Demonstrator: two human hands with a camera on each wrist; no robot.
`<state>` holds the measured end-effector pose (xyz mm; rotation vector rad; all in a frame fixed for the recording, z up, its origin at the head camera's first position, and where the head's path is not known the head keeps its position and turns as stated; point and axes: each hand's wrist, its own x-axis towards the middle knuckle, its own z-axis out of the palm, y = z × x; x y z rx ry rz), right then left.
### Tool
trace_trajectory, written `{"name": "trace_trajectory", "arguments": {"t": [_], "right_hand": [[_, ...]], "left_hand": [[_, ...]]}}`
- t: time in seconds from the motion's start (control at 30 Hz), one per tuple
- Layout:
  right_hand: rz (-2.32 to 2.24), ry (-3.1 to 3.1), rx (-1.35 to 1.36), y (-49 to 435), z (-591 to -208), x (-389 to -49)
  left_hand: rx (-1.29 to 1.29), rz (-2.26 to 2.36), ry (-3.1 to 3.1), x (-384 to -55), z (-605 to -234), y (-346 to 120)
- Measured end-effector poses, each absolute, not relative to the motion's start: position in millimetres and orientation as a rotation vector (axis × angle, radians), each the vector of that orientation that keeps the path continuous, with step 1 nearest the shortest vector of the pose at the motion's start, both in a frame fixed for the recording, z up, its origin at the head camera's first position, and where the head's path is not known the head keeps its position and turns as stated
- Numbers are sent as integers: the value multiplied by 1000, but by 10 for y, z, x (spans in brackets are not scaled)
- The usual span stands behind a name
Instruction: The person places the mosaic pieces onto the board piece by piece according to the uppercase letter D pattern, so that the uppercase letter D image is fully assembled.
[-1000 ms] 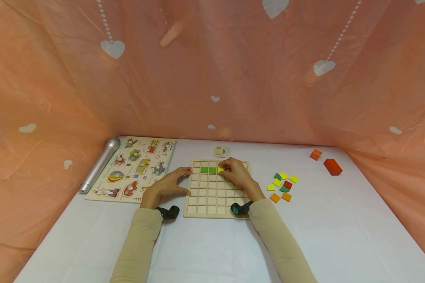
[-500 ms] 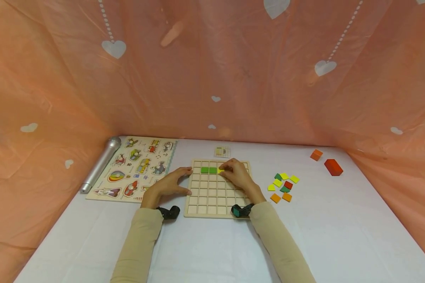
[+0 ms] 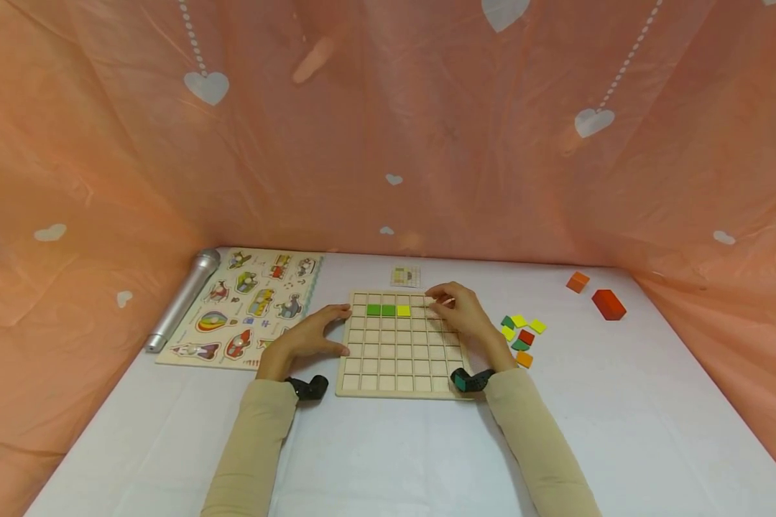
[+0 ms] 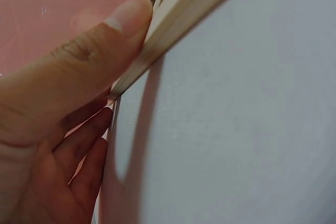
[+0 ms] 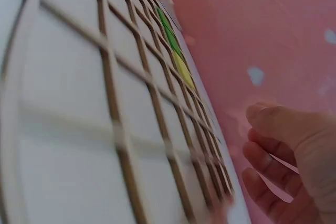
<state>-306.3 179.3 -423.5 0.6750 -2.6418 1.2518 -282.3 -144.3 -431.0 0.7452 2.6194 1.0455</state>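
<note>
A wooden grid board [image 3: 388, 368] lies flat in front of me. In its second row from the far side sit two green tiles [image 3: 381, 310] and one yellow tile [image 3: 404, 311], side by side. My left hand [image 3: 307, 334] rests against the board's left edge, thumb and fingers spread apart; the left wrist view shows the thumb [image 4: 123, 19] touching the wooden rim. Above the board's upper right corner hovers my right hand [image 3: 464, 314], its fingers loosely bent and holding nothing. Past that hand lie loose yellow, green, red and orange tiles [image 3: 526, 337], partly hidden by the wrist.
On the left are a picture puzzle board [image 3: 233, 309] and a silver microphone [image 3: 184, 301]. A small printed card [image 3: 405, 276] lies beyond the grid board. At the far right stand an orange block [image 3: 578, 282] and a red block [image 3: 608, 305].
My right hand has let go of the yellow tile, now fully visible in its cell, and moved right. The left hand stays at the board's edge.
</note>
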Motion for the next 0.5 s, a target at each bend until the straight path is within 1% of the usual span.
{"name": "trace_trajectory", "arguments": {"t": [0.23, 0.5], "right_hand": [[1173, -2620, 577, 2333, -4197, -2996], [1086, -2805, 419, 2849, -4164, -2892]], "left_hand": [[756, 1038, 2625, -2820, -4318, -1442], [766, 1048, 2628, -2817, -4320, -1453]]}}
